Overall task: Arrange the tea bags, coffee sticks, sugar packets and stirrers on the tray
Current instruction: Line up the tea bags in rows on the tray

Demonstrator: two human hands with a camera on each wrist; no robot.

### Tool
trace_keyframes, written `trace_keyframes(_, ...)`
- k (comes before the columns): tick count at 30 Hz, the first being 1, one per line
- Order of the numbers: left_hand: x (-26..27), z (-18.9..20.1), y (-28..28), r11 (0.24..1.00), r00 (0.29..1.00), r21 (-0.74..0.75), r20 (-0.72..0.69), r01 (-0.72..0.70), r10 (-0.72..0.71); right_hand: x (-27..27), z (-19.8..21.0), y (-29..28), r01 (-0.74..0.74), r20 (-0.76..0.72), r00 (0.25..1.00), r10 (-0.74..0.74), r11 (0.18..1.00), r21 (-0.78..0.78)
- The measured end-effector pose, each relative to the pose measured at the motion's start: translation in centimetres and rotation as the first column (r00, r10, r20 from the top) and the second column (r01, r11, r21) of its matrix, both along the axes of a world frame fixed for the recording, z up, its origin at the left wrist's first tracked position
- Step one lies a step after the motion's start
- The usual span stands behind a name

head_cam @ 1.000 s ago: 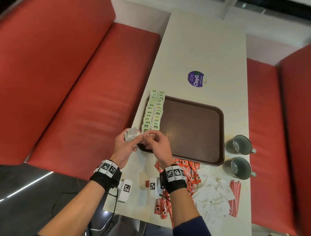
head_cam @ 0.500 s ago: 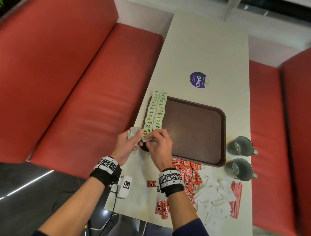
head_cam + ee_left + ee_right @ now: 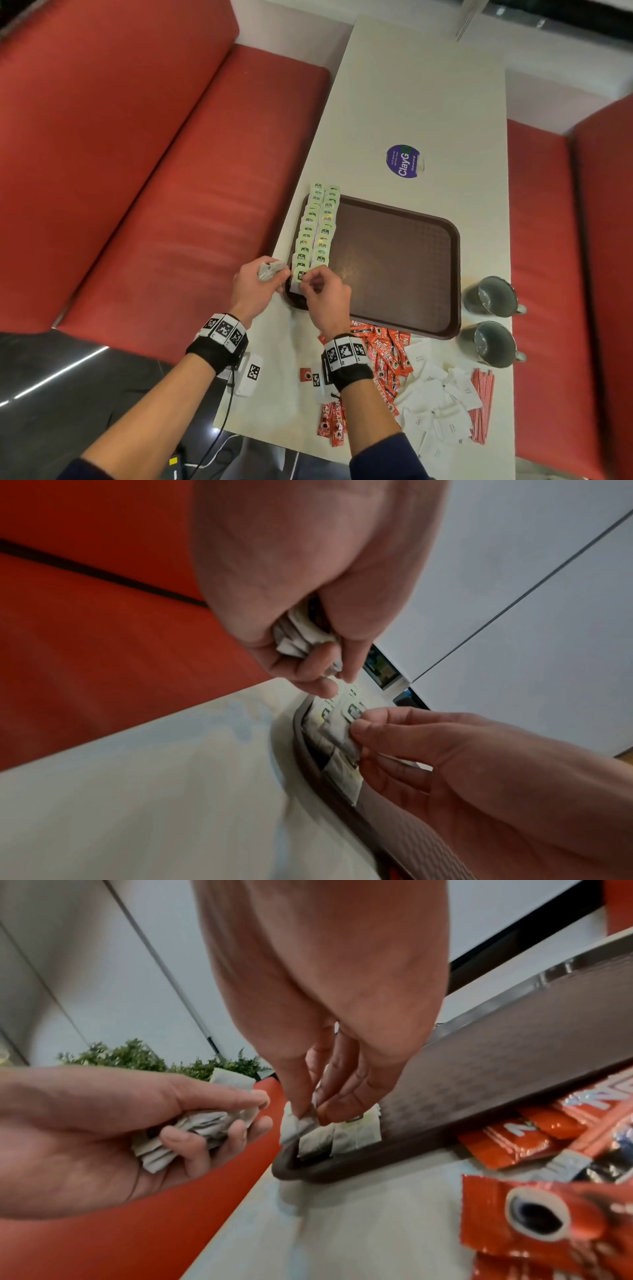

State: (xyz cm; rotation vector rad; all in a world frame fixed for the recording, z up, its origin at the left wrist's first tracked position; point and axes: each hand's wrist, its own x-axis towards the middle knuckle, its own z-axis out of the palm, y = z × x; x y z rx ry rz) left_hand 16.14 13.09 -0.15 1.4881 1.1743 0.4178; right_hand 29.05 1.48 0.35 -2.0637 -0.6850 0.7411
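Note:
A brown tray [image 3: 394, 267] lies on the white table, with two rows of pale green tea bags [image 3: 315, 226] along its left side. My left hand [image 3: 255, 286] hovers just left of the tray's near corner and grips a small bunch of tea bags [image 3: 192, 1129]. My right hand [image 3: 322, 294] pinches one tea bag [image 3: 301, 1121] between thumb and fingers at the near end of the left row. Red coffee sticks [image 3: 383, 356], white sugar packets [image 3: 435, 401] and red stirrers [image 3: 481, 404] lie on the table near me.
Two grey mugs [image 3: 489, 318] stand right of the tray. A round purple sticker [image 3: 403, 161] is on the table beyond it. Red bench seats [image 3: 154, 188] flank the table on both sides. A white tagged device [image 3: 251, 375] lies at the near left edge.
My right hand has drawn one tea bag from the bunch in my left hand and carried it to the near end of the tray's left row. The left hand stays put.

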Motion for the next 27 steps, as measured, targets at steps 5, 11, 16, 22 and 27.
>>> trace_keyframes(5,-0.7,-0.8,-0.1,0.999,0.994,0.029,-0.099,-0.045,0.047,-1.1,-1.2,0.7,-0.084,0.103,0.99,0.094,0.992,-0.099)
trace_keyframes(11,-0.8,-0.6,-0.2,0.989,0.977,0.136,-0.211,0.061,-0.031,-1.3,-1.3,1.2,-0.085,0.19,0.975,0.118,0.981,-0.172)
trace_keyframes(16,-0.1,-0.5,-0.3,0.972,0.974,0.195,-0.207,0.133,-0.092,-0.9,-1.3,0.7,-0.012,0.192,0.981,0.03,0.996,-0.093)
trace_keyframes(22,0.7,-1.2,-0.5,0.911,0.945,0.287,-0.229,0.296,-0.235,0.3,-1.5,-0.9,0.035,0.192,0.981,-0.01,0.991,-0.129)
trace_keyframes(27,1.2,-2.2,-0.8,0.855,0.88,0.335,-0.404,0.395,-0.249,0.2,-2.0,-0.9,0.022,0.212,0.977,0.004,0.993,-0.117)
